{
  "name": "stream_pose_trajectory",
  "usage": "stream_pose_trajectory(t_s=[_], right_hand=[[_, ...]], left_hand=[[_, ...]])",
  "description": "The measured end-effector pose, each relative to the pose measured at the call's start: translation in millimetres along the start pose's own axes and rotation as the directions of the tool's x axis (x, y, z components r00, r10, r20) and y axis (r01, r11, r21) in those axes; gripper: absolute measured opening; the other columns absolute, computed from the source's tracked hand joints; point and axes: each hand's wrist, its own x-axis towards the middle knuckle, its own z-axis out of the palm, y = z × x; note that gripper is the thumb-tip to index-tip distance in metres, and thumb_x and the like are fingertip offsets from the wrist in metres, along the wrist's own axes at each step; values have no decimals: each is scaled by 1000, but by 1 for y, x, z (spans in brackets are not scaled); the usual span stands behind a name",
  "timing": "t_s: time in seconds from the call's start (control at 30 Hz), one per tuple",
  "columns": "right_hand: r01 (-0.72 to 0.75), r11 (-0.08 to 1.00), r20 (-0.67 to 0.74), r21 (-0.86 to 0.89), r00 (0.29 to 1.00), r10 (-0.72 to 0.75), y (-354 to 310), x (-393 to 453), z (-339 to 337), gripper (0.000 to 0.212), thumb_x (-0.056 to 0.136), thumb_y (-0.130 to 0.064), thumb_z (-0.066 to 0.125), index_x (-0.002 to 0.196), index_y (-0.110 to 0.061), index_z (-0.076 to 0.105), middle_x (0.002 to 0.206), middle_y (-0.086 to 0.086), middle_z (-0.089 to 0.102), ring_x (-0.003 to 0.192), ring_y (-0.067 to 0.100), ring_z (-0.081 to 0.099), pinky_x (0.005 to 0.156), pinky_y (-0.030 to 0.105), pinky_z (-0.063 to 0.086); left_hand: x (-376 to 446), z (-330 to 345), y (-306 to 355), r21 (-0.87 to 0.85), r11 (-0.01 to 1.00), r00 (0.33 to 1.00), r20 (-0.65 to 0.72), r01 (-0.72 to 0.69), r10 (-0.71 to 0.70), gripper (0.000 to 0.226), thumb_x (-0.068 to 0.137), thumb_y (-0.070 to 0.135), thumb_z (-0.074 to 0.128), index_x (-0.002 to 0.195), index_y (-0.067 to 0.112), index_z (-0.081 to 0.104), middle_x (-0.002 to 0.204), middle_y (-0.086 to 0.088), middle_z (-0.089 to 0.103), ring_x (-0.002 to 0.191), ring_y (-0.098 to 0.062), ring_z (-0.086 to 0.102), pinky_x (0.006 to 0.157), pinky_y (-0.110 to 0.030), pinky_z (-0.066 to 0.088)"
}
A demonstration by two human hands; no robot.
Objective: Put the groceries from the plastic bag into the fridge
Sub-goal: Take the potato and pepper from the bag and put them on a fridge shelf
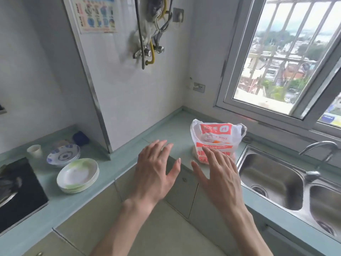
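Both hands hover above the counter edge, palms down, fingers spread and straight, holding nothing. Left hand [155,169] sits clear of the plastic bag [217,139]; right hand [217,174] overlaps the bag's lower front in view, though contact cannot be confirmed. This spread posture suits a two-sided approach to the bag. Bag stands upright on the green countertop [166,126], long axis vertical, handles and mouth pointing up, just left of the steel sink [267,180]. Contents appear indistinct through the plastic. No fridge is in view.
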Motion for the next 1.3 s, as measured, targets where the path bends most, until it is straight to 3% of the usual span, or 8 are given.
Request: stream_pose_trajectory(t_s=[0.33,0.53,0.7,1.1,1.3], right_hand=[[-146,987,-33,-67,989,144,9,85,56,60,99,-63,43,144,-26,53,141,-6,62,134,18,54,113,36,38],[-273,956,-59,-105,962,268,46,99,62,53,97,-56,52,142,-29,53,136,-7,64,128,19,57,111,31,33],[-354,926,-65,-129,935,348,80,110,73,56,98,-58,49,145,-26,50,139,-5,62,129,18,57,113,36,38],[-387,916,-16,-104,922,387,183,185,127,58,100,-59,46,144,-22,53,136,-2,64,125,21,60,110,37,42],[-346,935,88,-82,932,353,232,227,160,54,101,-54,53,144,-22,54,136,-2,64,123,21,60,106,38,45]], left_hand=[[106,67,-48,-92,988,989,77,-122,130,60,102,57,35,140,17,58,145,-4,58,139,-22,49,115,-44,41],[146,111,-46,-180,968,972,128,-174,199,58,103,57,34,139,18,57,144,-3,58,138,-19,48,116,-41,41],[175,156,-34,-225,956,954,191,-187,232,58,101,56,39,141,17,56,144,-2,58,137,-18,49,115,-37,39],[262,263,8,-252,947,927,265,-198,265,47,104,45,51,140,14,56,140,-5,61,130,-19,57,110,-38,47],[294,317,28,-210,956,905,330,-206,268,50,103,45,40,139,15,57,139,-3,61,133,-19,54,116,-41,41]])
